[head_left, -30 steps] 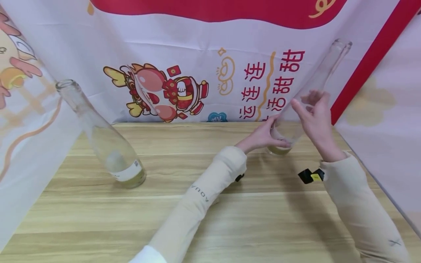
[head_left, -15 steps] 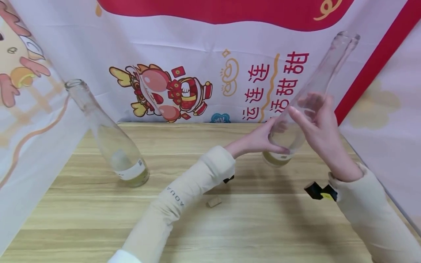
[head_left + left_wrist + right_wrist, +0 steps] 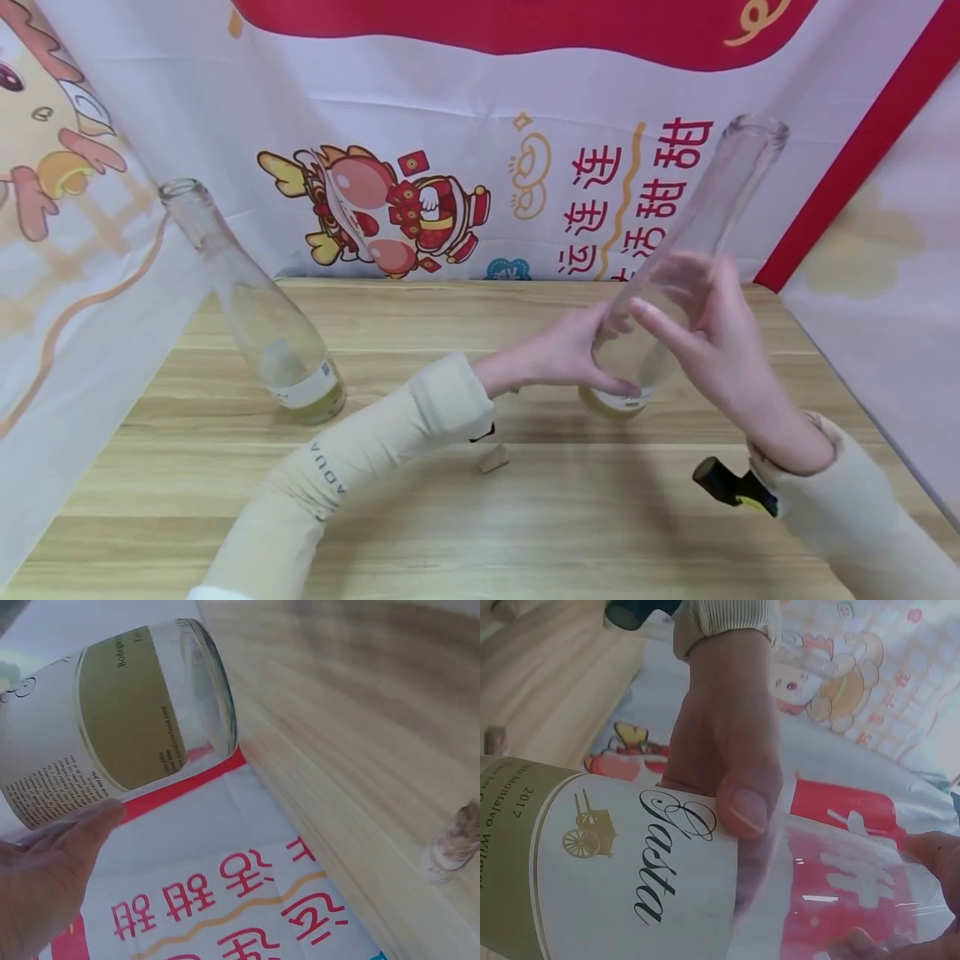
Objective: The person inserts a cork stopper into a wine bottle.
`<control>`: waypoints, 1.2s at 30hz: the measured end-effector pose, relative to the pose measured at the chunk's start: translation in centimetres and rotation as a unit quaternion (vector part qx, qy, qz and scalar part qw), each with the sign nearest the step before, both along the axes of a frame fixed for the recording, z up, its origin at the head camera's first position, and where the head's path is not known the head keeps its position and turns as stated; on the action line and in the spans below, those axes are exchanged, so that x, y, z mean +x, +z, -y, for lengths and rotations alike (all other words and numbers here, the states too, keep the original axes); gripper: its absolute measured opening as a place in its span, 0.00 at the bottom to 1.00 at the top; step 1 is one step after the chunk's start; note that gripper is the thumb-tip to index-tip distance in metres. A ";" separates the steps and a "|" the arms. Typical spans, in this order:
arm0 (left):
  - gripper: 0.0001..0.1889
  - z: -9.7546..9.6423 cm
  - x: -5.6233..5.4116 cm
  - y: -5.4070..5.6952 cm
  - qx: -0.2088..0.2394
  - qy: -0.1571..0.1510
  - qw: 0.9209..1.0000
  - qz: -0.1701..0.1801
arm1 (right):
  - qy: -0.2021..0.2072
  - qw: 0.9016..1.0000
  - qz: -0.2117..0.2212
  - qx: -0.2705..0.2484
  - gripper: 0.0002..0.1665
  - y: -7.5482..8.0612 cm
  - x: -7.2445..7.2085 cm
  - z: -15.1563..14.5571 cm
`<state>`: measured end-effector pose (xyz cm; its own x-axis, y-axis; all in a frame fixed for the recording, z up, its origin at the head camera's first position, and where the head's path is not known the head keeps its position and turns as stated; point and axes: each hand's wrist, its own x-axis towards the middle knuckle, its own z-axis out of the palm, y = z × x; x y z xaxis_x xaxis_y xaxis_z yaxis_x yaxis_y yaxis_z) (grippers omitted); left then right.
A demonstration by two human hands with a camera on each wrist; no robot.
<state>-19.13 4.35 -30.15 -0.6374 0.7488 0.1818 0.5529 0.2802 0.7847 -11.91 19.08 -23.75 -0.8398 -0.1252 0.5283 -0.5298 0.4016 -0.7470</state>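
A clear glass wine bottle (image 3: 738, 171) leans with its neck toward the back right. My left hand (image 3: 558, 354) grips its lower part from the left, thumb across the front near the label. Higher up, my right hand (image 3: 723, 354) holds the body from the right, its fingers showing through the glass. The left wrist view has the bottle's base (image 3: 214, 694) raised over the table. A white and olive label (image 3: 622, 855) with black script faces the right wrist camera. No stopper shows in the bottle's mouth.
A second clear bottle (image 3: 273, 333) with a white label stands on the left of the wooden table (image 3: 420, 533). A small cork (image 3: 493, 459) lies near the left sleeve, with another small piece (image 3: 514, 389) behind the left forearm. Printed cloth (image 3: 450, 83) walls the back and sides.
Both hands have brought the bottle nearer to me and slightly left, away from the back of the table. The cork has come into view beside the left sleeve.
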 end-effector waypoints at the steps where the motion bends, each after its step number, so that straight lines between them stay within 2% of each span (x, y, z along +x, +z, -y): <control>1: 0.47 0.2 0.3 -0.1 0.001 -0.002 1.000 -0.006 | 0.011 1.000 -0.003 -0.015 0.29 -0.2 0.2 0.1; 6: 0.43 1.2 1.6 -0.9 0.005 -0.010 1.000 -0.022 | 0.076 0.994 -0.027 -0.080 0.32 -1.6 0.9 0.7; 9: 0.41 1.9 2.3 -1.5 -0.001 -0.011 1.000 -0.016 | 0.099 0.991 -0.030 -0.087 0.34 -2.4 1.4 1.1; 15: 0.40 2.9 3.6 -2.7 -0.040 0.016 0.999 -0.003 | 0.074 0.996 -0.017 -0.042 0.36 -3.8 2.0 1.8; 20: 0.42 3.4 4.0 -3.8 -0.055 0.028 0.998 -0.006 | 0.065 0.997 0.002 -0.032 0.36 -4.8 2.2 2.3; 23: 0.42 3.6 4.1 -4.4 -0.060 0.023 0.998 -0.009 | 0.061 0.998 0.011 -0.030 0.36 -5.4 2.3 2.4; 27: 0.43 3.8 4.3 -5.1 -0.068 0.019 0.998 0.005 | 0.064 0.997 0.014 -0.033 0.36 -6.0 2.3 2.6; 30: 0.46 3.9 4.4 -5.3 -0.061 0.018 0.998 0.018 | 0.066 0.997 0.012 -0.034 0.36 -6.4 2.2 2.7; 36: 0.46 4.0 4.4 -5.6 -0.052 0.013 0.998 0.020 | 0.067 0.997 0.004 -0.037 0.37 -6.6 2.3 2.9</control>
